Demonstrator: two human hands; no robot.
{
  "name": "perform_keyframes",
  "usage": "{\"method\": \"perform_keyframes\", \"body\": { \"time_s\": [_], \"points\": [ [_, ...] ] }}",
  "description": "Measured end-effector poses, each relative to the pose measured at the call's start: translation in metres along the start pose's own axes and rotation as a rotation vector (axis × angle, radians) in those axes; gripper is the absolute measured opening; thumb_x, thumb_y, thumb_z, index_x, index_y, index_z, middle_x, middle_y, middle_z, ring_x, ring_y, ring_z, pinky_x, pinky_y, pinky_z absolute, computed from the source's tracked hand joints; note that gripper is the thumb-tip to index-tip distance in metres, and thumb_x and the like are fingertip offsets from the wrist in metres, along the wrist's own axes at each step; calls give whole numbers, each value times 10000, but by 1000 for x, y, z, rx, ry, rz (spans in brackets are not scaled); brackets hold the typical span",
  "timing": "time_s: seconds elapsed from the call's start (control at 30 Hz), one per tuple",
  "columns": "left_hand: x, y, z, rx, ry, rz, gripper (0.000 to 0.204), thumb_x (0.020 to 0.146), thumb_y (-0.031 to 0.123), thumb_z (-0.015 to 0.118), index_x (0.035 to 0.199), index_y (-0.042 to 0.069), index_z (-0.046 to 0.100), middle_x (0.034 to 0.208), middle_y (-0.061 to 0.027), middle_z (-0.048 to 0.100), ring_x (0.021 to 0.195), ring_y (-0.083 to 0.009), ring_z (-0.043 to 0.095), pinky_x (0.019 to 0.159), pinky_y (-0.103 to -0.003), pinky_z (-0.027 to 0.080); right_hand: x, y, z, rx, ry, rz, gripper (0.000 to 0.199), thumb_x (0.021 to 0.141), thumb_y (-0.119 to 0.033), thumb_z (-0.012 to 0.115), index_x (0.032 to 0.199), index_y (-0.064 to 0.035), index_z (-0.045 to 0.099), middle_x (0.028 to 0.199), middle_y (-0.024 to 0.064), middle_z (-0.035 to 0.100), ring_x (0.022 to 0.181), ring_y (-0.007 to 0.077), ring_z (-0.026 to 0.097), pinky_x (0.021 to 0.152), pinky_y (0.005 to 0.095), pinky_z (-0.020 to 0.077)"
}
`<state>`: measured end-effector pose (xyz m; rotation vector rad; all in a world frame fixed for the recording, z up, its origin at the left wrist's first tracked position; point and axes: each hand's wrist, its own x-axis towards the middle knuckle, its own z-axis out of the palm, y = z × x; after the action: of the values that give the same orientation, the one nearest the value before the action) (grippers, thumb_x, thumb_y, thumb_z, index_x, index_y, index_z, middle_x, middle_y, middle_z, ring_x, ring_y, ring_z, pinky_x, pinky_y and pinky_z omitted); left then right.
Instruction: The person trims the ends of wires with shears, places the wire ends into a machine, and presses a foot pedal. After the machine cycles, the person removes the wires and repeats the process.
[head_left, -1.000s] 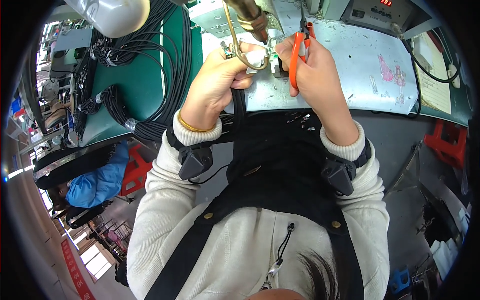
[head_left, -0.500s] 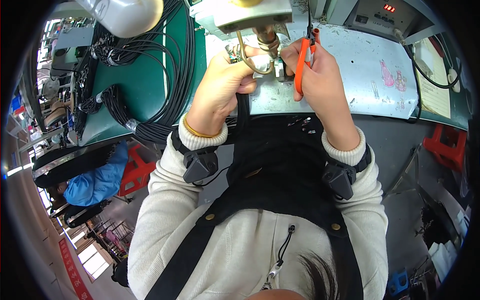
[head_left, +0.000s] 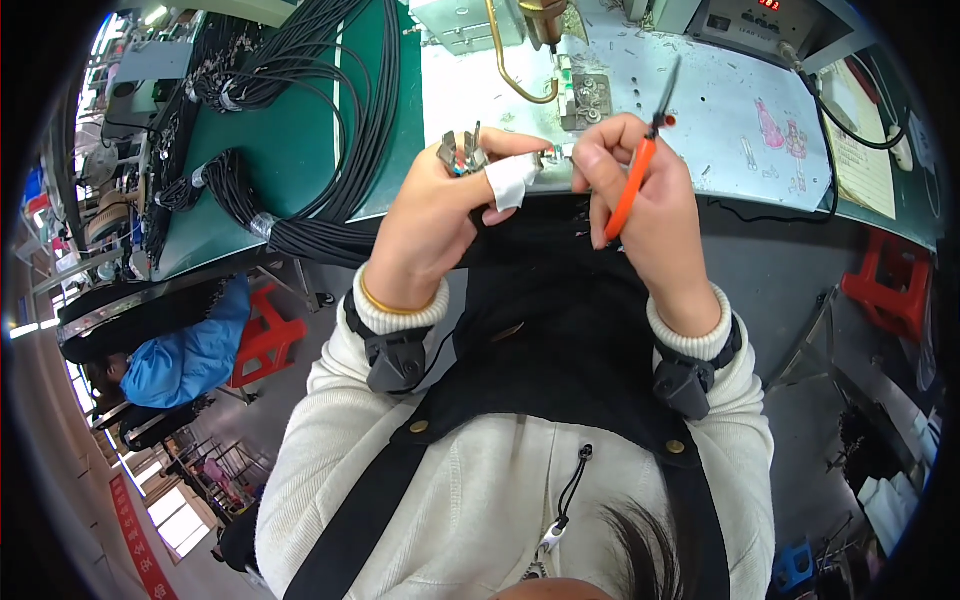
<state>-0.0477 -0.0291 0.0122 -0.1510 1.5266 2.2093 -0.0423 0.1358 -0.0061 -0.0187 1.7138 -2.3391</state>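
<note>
Near the top middle of the frame, the left hand [head_left: 440, 215] is closed around a small bunch of metal plugs [head_left: 460, 153] that stick up from its fist. Its first finger has a white tape wrap [head_left: 510, 180] and points toward the right hand [head_left: 640, 205]. The fingertips of the two hands almost meet over a tiny part [head_left: 553, 155] at the near edge of the table [head_left: 700, 130]; the part is too small to tell what it is. The right hand has a closed grip on orange-handled pliers [head_left: 640, 160], and the dark tip points up toward the top of the frame. Just above the hands, a small metal block [head_left: 585, 95] sits on the pale table, and a curved brass tube [head_left: 505, 65] hangs down near it. In the upper left, a big bundle of black cables [head_left: 320, 130] lies on a green mat [head_left: 300, 150]. In the upper right there is a grey box with a red light display [head_left: 745, 20]. A red stool [head_left: 885, 285] stands at the right side. At the lower left, another person in a blue jacket [head_left: 175, 365] sits by a second red stool [head_left: 260, 340].
</note>
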Motion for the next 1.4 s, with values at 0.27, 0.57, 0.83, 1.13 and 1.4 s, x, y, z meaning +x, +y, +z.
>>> {"method": "perform_keyframes", "body": {
  "time_s": [0.27,0.57,0.83,1.13,1.4],
  "points": [
    [-27,-16,13,331,223,196,140,743,1,568,874,-19,615,708,-28,558,526,-45,423,461,-169,317,-24,9,7,8,-30,-70,135,855,-125,486,818,5,480,655,54,518,384,65,437,339,168,324],
    [18,-15,-6,248,220,195,101,744,18,576,836,2,614,610,25,475,480,-20,352,422,-173,255,-6,14,-6,-90,141,-79,148,850,-133,498,836,14,513,663,60,541,381,68,439,366,180,343],
    [55,-1,-9,31,62,72,73,759,43,575,818,0,581,569,56,403,451,-12,288,390,-181,200,41,4,-10,-227,156,-54,205,826,-199,536,831,5,512,594,21,496,376,66,418,363,191,336],
    [65,11,-21,118,-76,-50,177,785,145,595,872,1,539,585,40,398,439,-16,266,378,-161,196,56,10,-12,-218,126,-15,222,810,-220,558,820,-5,507,563,2,451,370,61,392,345,196,316],
    [62,11,-17,155,-11,-21,124,754,104,616,824,15,567,599,31,460,435,-12,314,379,-156,222,56,3,-6,-90,151,3,215,802,-208,571,799,-5,499,532,-5,437,360,54,380,338,185,303]
  ]
}}
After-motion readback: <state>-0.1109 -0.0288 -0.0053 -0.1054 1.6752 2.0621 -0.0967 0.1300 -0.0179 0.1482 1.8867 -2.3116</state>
